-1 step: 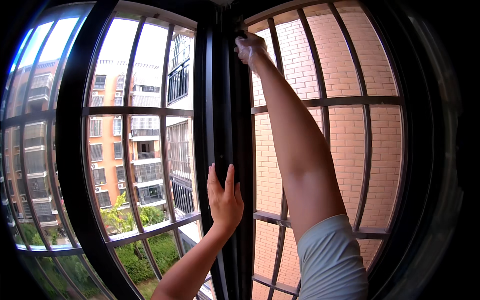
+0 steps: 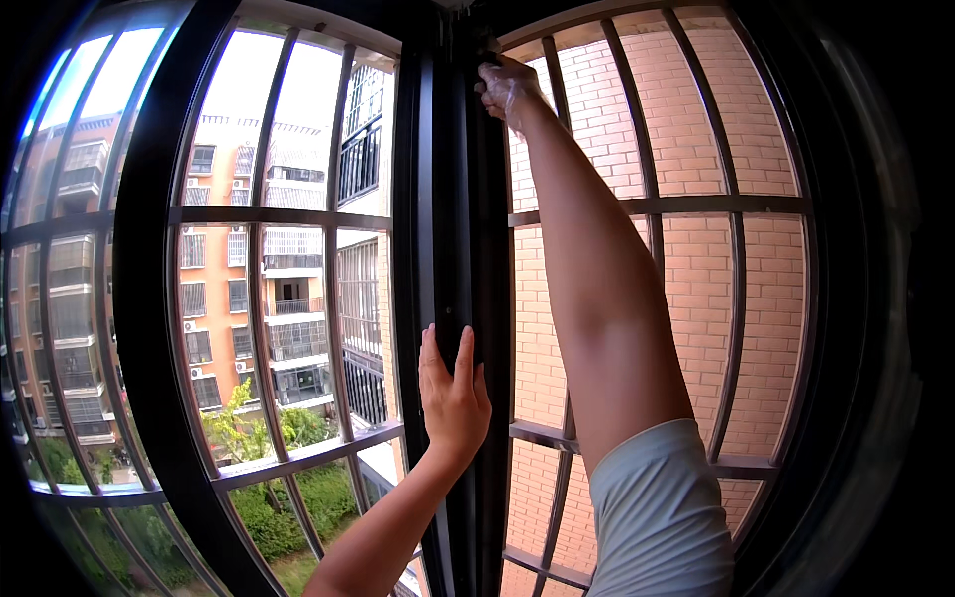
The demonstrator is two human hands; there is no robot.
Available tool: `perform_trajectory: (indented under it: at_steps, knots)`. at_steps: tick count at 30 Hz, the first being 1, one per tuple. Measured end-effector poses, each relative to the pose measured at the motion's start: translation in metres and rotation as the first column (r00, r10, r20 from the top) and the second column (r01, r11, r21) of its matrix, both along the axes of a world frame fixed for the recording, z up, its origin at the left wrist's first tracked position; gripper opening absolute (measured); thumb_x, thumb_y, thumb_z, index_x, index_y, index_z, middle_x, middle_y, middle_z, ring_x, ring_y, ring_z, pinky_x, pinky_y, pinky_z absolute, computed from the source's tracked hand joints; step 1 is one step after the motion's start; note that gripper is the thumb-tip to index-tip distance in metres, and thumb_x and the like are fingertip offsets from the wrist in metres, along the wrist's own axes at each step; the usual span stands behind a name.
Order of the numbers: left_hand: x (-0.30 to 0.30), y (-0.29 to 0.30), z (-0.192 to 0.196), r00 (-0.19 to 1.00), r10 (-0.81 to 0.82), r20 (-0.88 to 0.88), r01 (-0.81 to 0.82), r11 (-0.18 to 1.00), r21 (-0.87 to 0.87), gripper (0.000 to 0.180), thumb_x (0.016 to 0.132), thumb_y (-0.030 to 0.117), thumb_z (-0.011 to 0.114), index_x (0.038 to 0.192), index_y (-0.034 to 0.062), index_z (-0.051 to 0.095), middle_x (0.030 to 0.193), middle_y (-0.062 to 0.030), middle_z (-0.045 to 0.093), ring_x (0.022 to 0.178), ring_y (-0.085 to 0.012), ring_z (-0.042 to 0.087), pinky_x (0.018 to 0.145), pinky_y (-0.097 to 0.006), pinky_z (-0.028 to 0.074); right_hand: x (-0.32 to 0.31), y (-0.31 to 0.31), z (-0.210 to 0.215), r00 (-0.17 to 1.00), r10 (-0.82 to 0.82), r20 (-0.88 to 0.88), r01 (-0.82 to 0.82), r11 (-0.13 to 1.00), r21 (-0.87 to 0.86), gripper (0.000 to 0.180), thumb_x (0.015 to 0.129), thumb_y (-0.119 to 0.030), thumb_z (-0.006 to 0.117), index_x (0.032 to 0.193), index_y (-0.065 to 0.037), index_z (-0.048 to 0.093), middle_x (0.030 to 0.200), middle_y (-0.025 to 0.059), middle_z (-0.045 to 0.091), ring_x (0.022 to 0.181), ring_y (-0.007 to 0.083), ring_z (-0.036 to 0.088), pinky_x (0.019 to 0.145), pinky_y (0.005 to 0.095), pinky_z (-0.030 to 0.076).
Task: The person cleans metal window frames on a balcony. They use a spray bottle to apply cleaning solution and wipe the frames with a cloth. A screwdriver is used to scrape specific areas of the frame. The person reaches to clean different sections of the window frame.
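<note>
My left hand (image 2: 454,403) lies against the black window frame post (image 2: 443,249) in the middle, its fingers stretched upward and apart, holding nothing. High up at the corner, near the top of that post, is my right hand (image 2: 508,92), with what looks like a clear plastic glove on it. Its fingers are curled closed around something dark, mostly hidden by the hand and the shadow there. My right arm reaches up at full stretch from a light grey-blue sleeve (image 2: 657,507).
Metal security bars (image 2: 736,328) cross both windows beside the post. Beyond the right one stands a tan brick wall (image 2: 607,298). Through the left show an orange and white building (image 2: 209,279) and green shrubs (image 2: 249,517) below. Another black frame (image 2: 144,249) stands at the left.
The whole view has shifted slightly to the right. Both hands keep nearly the same places against the frame, and their grips look unchanged.
</note>
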State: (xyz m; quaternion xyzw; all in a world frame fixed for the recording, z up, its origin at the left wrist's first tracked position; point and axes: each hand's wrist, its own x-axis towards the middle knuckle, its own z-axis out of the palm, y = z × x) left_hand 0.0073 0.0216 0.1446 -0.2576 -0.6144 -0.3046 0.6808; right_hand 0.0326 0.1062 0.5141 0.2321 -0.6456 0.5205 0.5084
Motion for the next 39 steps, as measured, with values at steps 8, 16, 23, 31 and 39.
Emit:
perform_trajectory:
  at_steps: [8, 16, 23, 31, 39]
  knots:
    - [0.002, -0.006, 0.0, 1.0, 0.01, 0.029, -0.009, 1.0, -0.026, 0.048, 0.086, 0.008, 0.055, 0.132, 0.01, 0.043, 0.134, -0.0297, 0.03, 0.123, -0.0463, 0.037, 0.098, -0.049, 0.037, -0.003, -0.014, 0.023, 0.271, 0.939, -0.213, -0.96, 0.248, -0.13, 0.014, 0.085, -0.006, 0.054, 0.082, 0.002, 0.043, 0.06, 0.0076, 0.036, 0.046, 0.0109, 0.024, 0.046, 0.0213, 0.025]
    - [-0.001, -0.01, -0.001, 0.999, 0.036, 0.037, -0.036, 0.999, -0.025, 0.047, 0.086, 0.008, 0.055, 0.132, 0.0101, 0.043, 0.134, -0.0293, 0.031, 0.123, -0.0456, 0.037, 0.098, -0.049, 0.039, 0.016, -0.01, 0.016, 0.377, 0.875, -0.303, -0.926, 0.365, -0.098, 0.015, 0.089, -0.01, 0.048, 0.078, -0.001, 0.043, 0.059, 0.0069, 0.042, 0.044, 0.0112, 0.028, 0.042, 0.0235, 0.024]
    - [0.001, -0.006, -0.002, 0.999, 0.032, 0.008, -0.032, 0.999, -0.016, 0.049, 0.085, 0.008, 0.056, 0.133, 0.0124, 0.043, 0.135, -0.0279, 0.031, 0.121, -0.0446, 0.04, 0.095, -0.048, 0.04, 0.012, -0.009, 0.023, 0.852, 0.504, -0.141, -0.523, 0.814, -0.254, 0.015, 0.088, -0.004, 0.05, 0.103, -0.005, 0.049, 0.084, 0.0203, 0.054, 0.047, 0.0106, 0.036, 0.039, 0.021, 0.023]
    - [0.003, -0.011, 0.0, 1.0, 0.001, 0.023, -0.001, 1.0, 0.001, 0.047, 0.084, 0.007, 0.056, 0.13, 0.0098, 0.046, 0.134, -0.0278, 0.033, 0.122, -0.0442, 0.038, 0.098, -0.048, 0.038, 0.051, 0.019, 0.034, 0.942, 0.206, -0.264, -0.274, 0.927, -0.257, 0.014, 0.086, -0.006, 0.056, 0.077, 0.004, 0.052, 0.058, 0.0114, 0.051, 0.039, 0.0077, 0.039, 0.034, 0.0206, 0.024]
    - [-0.005, -0.002, -0.003, 0.999, 0.014, 0.042, -0.014, 1.0, -0.007, 0.05, 0.086, 0.008, 0.056, 0.133, 0.0133, 0.042, 0.138, -0.0241, 0.03, 0.124, -0.0428, 0.037, 0.098, -0.048, 0.038, 0.106, 0.064, 0.018, 0.902, 0.128, -0.412, -0.27, 0.913, -0.308, 0.014, 0.084, -0.006, 0.057, 0.08, 0.007, 0.053, 0.056, 0.0102, 0.052, 0.037, 0.0077, 0.04, 0.033, 0.0211, 0.025]
